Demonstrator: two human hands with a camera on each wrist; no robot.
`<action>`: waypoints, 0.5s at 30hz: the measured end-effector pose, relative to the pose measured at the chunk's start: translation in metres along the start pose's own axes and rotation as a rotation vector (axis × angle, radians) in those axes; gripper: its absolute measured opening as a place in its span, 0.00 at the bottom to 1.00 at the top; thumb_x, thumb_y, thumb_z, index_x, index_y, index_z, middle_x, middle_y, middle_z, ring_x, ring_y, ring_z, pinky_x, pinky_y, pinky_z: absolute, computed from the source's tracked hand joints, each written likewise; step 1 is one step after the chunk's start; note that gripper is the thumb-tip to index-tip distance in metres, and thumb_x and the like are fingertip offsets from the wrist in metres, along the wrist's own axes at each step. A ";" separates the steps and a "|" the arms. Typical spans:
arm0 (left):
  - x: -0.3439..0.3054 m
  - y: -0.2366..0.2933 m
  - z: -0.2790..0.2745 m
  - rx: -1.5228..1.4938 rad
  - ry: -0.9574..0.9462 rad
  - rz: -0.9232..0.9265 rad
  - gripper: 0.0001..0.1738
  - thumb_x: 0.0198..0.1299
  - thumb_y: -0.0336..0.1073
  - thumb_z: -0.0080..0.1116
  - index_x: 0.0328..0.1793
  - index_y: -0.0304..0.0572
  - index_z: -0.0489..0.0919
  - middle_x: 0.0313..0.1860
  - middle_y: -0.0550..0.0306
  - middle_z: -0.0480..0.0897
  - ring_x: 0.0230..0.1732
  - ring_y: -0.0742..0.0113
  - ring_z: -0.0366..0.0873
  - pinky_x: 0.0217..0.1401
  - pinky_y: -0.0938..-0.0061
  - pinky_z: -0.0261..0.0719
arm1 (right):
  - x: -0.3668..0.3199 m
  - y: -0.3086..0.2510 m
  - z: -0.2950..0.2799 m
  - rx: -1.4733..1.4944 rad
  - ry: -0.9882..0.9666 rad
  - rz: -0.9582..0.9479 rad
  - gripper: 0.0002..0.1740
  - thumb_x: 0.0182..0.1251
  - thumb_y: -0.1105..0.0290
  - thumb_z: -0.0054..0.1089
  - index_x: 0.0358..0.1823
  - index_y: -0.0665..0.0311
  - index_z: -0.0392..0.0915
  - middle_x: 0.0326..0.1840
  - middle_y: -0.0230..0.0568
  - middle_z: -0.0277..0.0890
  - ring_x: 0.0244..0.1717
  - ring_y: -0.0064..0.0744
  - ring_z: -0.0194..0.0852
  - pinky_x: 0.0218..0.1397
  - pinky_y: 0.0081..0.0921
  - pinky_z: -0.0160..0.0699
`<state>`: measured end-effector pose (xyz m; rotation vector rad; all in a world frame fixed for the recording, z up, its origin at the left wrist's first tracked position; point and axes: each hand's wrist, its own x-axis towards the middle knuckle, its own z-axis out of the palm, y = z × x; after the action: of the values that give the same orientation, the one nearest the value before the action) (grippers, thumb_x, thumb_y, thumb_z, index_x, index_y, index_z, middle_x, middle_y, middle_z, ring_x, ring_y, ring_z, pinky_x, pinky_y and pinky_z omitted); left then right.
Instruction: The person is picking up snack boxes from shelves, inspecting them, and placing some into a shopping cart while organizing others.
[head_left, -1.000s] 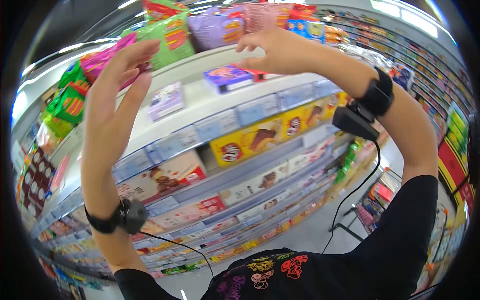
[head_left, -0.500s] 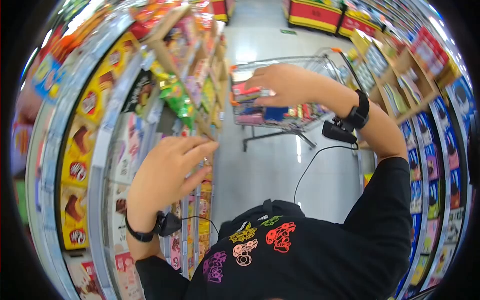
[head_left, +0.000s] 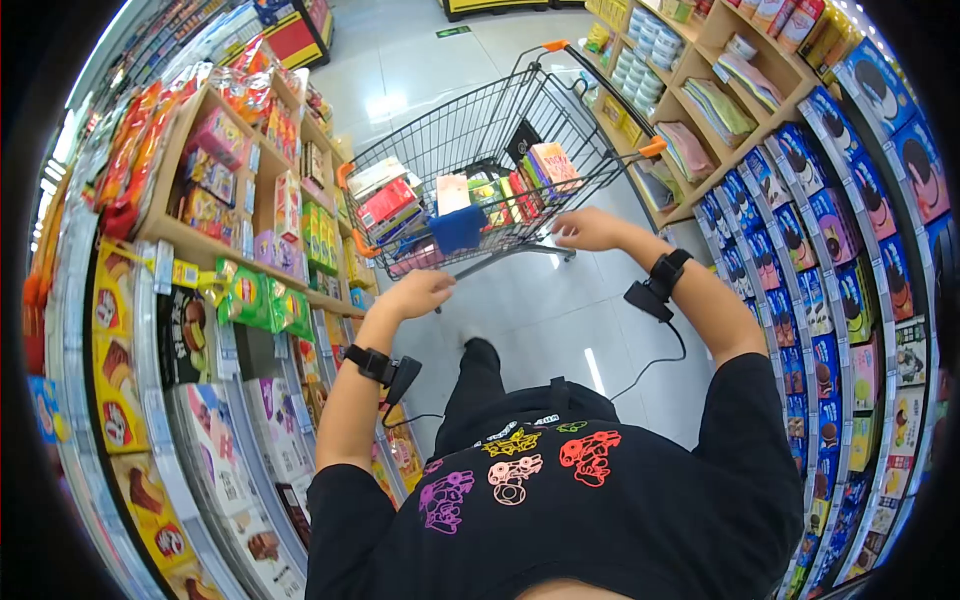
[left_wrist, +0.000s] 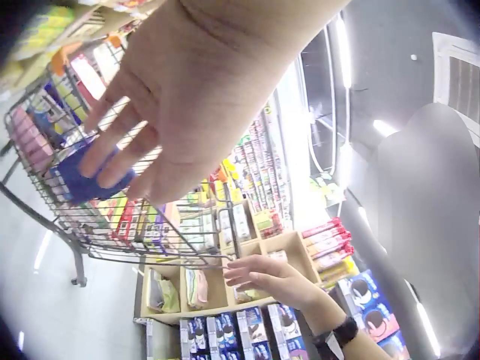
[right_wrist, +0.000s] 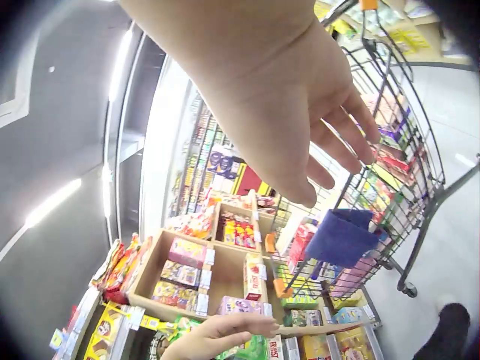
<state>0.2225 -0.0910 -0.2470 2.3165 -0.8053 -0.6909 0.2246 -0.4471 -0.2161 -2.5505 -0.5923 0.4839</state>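
A wire shopping cart (head_left: 345,176) with orange corners stands in front of me, with several packaged goods in it. Among these are a red box (head_left: 388,203), a dark blue flat piece (head_left: 457,229) hanging over the near side, and upright colourful packs (head_left: 510,198). My left hand (head_left: 415,293) hangs just short of the cart's near left corner, fingers loosely extended and holding nothing. Nearer its right side is my right hand (head_left: 590,230), also holding nothing, with relaxed fingers. The left wrist view shows the left hand's spread fingers (left_wrist: 112,154) overlapping the cart.
Shelves of yellow cake boxes (head_left: 118,380) and hanging green bags (head_left: 243,292) run along my left, beside a wooden rack (head_left: 170,225). Blue cookie packs (head_left: 800,240) fill the right shelf, below wooden cubbies (head_left: 715,105). Pale tiled floor (head_left: 600,335) lies between.
My view has swung right, from the shelf of snack bags and boxes to the aisle with the cart. Both hands have come down and the cart is nearer.
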 end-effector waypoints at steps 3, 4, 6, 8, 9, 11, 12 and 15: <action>0.044 -0.023 -0.003 -0.153 0.154 0.093 0.12 0.56 0.31 0.52 0.47 0.36 0.76 0.38 0.51 0.81 0.40 0.66 0.79 0.44 0.75 0.76 | 0.032 0.027 0.021 0.104 -0.009 0.148 0.16 0.58 0.60 0.57 0.44 0.61 0.76 0.37 0.41 0.79 0.37 0.31 0.78 0.42 0.26 0.76; 0.058 -0.026 -0.008 -0.178 0.197 0.093 0.12 0.56 0.31 0.52 0.46 0.36 0.76 0.38 0.51 0.81 0.40 0.66 0.79 0.44 0.75 0.76 | 0.051 0.040 0.032 0.192 0.049 0.179 0.15 0.58 0.61 0.57 0.43 0.61 0.76 0.36 0.39 0.79 0.37 0.29 0.78 0.42 0.25 0.75; 0.086 -0.033 -0.019 -0.239 0.280 0.098 0.12 0.57 0.30 0.52 0.46 0.35 0.76 0.38 0.51 0.81 0.40 0.67 0.79 0.44 0.76 0.76 | 0.083 0.060 0.044 0.359 0.165 0.251 0.13 0.58 0.64 0.57 0.41 0.62 0.77 0.36 0.36 0.79 0.38 0.25 0.77 0.42 0.22 0.75; 0.118 -0.047 -0.023 -0.336 0.288 0.015 0.12 0.56 0.30 0.52 0.45 0.35 0.77 0.39 0.51 0.81 0.41 0.69 0.79 0.46 0.76 0.75 | 0.112 0.061 0.047 0.539 0.402 0.287 0.12 0.55 0.64 0.57 0.37 0.63 0.78 0.31 0.39 0.79 0.35 0.27 0.77 0.39 0.24 0.75; 0.134 -0.057 -0.023 -0.404 0.293 -0.015 0.12 0.56 0.30 0.52 0.45 0.35 0.77 0.40 0.52 0.81 0.41 0.69 0.78 0.46 0.76 0.74 | 0.129 0.074 0.059 0.539 0.448 0.323 0.12 0.55 0.64 0.57 0.37 0.64 0.78 0.31 0.39 0.79 0.35 0.27 0.77 0.39 0.24 0.75; 0.170 -0.088 -0.016 -0.630 0.265 -0.067 0.13 0.56 0.31 0.52 0.47 0.34 0.77 0.42 0.53 0.81 0.43 0.70 0.78 0.48 0.77 0.73 | 0.160 0.090 0.073 0.511 0.485 0.356 0.10 0.55 0.67 0.56 0.36 0.65 0.78 0.31 0.38 0.79 0.35 0.27 0.77 0.39 0.23 0.74; 0.182 -0.094 -0.021 -0.585 0.269 -0.082 0.13 0.56 0.31 0.52 0.47 0.34 0.76 0.42 0.53 0.81 0.43 0.70 0.77 0.48 0.77 0.73 | 0.171 0.093 0.076 0.480 0.470 0.363 0.09 0.56 0.69 0.54 0.36 0.65 0.77 0.31 0.36 0.79 0.34 0.25 0.76 0.39 0.21 0.73; 0.220 -0.110 -0.014 -0.608 0.269 -0.182 0.13 0.56 0.36 0.51 0.44 0.37 0.77 0.39 0.49 0.82 0.42 0.61 0.79 0.46 0.73 0.75 | 0.184 0.082 0.054 0.228 0.482 0.357 0.10 0.52 0.67 0.55 0.33 0.65 0.77 0.31 0.45 0.78 0.35 0.39 0.76 0.42 0.31 0.73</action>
<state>0.4223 -0.1643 -0.3706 1.8742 -0.2155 -0.5813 0.3827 -0.4025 -0.3450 -2.4253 0.0887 0.0343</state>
